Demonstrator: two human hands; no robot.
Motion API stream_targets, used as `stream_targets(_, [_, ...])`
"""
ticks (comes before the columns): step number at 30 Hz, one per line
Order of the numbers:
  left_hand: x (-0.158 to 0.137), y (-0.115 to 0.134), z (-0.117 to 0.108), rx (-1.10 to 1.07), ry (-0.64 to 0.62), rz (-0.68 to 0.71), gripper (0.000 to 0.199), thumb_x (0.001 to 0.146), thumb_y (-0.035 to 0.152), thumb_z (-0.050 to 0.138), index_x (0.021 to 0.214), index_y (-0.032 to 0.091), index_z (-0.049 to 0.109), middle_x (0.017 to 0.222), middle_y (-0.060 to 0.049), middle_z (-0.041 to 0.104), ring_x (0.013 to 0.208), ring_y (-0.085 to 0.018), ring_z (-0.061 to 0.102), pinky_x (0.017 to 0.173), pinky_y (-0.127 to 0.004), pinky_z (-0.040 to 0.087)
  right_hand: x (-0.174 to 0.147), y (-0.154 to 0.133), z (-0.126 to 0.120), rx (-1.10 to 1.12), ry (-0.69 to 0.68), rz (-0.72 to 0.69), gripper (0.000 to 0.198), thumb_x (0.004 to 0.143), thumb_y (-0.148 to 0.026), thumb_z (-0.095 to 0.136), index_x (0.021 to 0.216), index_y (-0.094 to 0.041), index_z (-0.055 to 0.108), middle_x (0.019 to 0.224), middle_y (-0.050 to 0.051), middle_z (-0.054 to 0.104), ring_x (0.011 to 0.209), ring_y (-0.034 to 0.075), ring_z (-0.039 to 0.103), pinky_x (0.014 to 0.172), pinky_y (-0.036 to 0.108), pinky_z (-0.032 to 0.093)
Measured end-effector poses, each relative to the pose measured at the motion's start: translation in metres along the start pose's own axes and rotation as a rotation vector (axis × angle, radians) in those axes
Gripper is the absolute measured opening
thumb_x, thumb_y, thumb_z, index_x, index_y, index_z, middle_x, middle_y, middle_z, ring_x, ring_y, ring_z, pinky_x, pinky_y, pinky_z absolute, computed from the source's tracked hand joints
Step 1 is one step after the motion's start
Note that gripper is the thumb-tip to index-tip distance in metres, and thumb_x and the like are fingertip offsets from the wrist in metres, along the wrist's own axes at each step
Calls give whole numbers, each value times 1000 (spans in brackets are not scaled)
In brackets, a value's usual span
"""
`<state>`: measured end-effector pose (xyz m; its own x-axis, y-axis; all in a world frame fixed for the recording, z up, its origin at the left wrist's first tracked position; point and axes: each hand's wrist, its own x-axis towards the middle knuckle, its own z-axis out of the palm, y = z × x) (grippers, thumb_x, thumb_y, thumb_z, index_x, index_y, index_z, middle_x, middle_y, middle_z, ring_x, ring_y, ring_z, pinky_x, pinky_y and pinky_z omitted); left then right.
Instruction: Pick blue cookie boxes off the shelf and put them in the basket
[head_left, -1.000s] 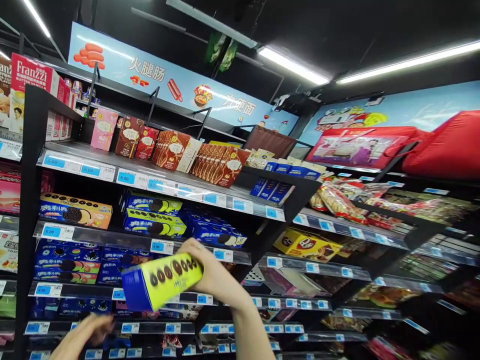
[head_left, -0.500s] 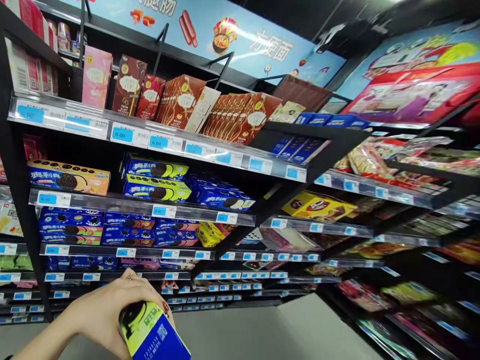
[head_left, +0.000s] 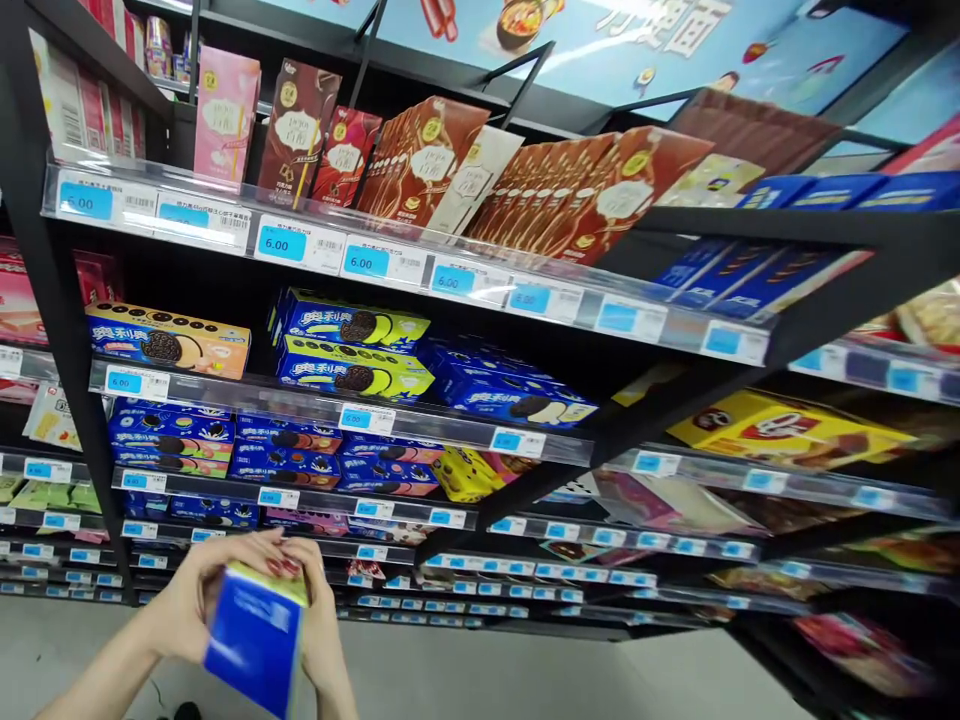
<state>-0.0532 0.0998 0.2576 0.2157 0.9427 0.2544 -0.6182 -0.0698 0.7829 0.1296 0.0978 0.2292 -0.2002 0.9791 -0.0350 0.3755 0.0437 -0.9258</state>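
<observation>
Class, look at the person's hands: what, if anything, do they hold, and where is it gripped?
Both hands, left hand and right hand, hold a blue-and-yellow box by its upper sides.

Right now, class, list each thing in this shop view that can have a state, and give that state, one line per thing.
Blue and yellow biscuit box: closed, tilted, held off the shelf.
Left hand: grip shut on the box.
Right hand: grip shut on the box.
Stick-biscuit boxes: upright, leaning, on the top shelf.
Blue sandwich-biscuit boxes: lying flat, stacked.
</observation>
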Motion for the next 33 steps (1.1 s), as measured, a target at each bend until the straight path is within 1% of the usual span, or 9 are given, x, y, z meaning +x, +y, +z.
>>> stream_targets(2, [0, -8, -8, -403, 157, 18, 17, 76, 32, 59, 93, 29, 63, 96, -2, 62, 104, -25, 53, 99, -48, 32, -2, -1, -8, 3, 13, -72, 43, 63, -24, 70, 101, -21, 50, 103, 8, 46, 98, 22, 52, 82, 32, 44])
stream_targets(4, [-3, -13, -17, -711, 232, -38, 17, 81, 39, 52, 89, 31, 63, 102, 1, 62, 109, -25, 51, 100, -50, 30, -5, -7, -15, 41, 80, -158, 50, 59, -26, 74, 102, -21, 48, 101, 8, 46, 95, 22, 53, 78, 30, 46])
stream_targets(9, [-13, -19, -30, -1075, 247, -103, 16, 83, 39, 49, 86, 31, 62, 113, 3, 59, 124, -22, 38, 109, -42, 15, -9, -35, -29, -23, 145, -230, 48, 59, -28, 75, 101, -21, 53, 100, 10, 48, 91, 22, 51, 68, 26, 48])
stream_targets(12, [-15, -21, -30, -1071, 302, -46, 22, 88, 31, 41, 84, 28, 62, 99, 2, 64, 109, -15, 52, 110, -36, 13, -8, -44, -32, -51, 118, -220, 50, 56, -27, 77, 101, -23, 54, 101, 10, 49, 92, 22, 51, 67, 24, 49])
stream_targets(15, [-16, -21, -29, -1016, 241, -47, 15, 84, 28, 48, 89, 29, 63, 103, 2, 63, 112, -18, 50, 109, -39, 17, -6, -47, -28, 6, 157, -148, 51, 51, -32, 79, 96, -21, 57, 99, 10, 50, 93, 23, 51, 68, 26, 49])
stream_targets(18, [-17, -23, -28, -873, 177, -58, 41, 68, 24, 66, 107, 32, 58, 115, 0, 58, 119, -27, 44, 106, -47, 22, -2, -55, -17, 245, 388, 212, 68, 45, -49, 79, 100, -17, 53, 101, 12, 52, 92, 25, 52, 73, 31, 48])
stream_targets(22, [-14, -25, -25, -688, 428, -89, 66, 63, 24, 70, 124, 33, 47, 122, -4, 54, 120, -27, 43, 106, -47, 24, 7, -71, -10, 496, 469, 564, 67, 56, -56, 70, 104, -14, 48, 96, 12, 57, 72, 19, 54, 56, 28, 47])
stream_targets(29, [-11, -18, -20, -667, 528, -122, 73, 65, 19, 69, 130, 34, 39, 126, -6, 50, 121, -27, 42, 102, -45, 30, 12, -75, -12, 508, 441, 617, 57, 61, -53, 68, 98, -12, 51, 82, 8, 59, 60, 15, 52, 45, 25, 43])
stream_targets(33, [-14, -23, -23, -608, 645, -140, 72, 61, 22, 74, 126, 30, 43, 112, -7, 60, 107, -26, 54, 93, -42, 42, 10, -72, -15, 549, 310, 590, 57, 68, -54, 63, 107, -16, 46, 68, 3, 57, 47, 13, 50, 42, 23, 38])
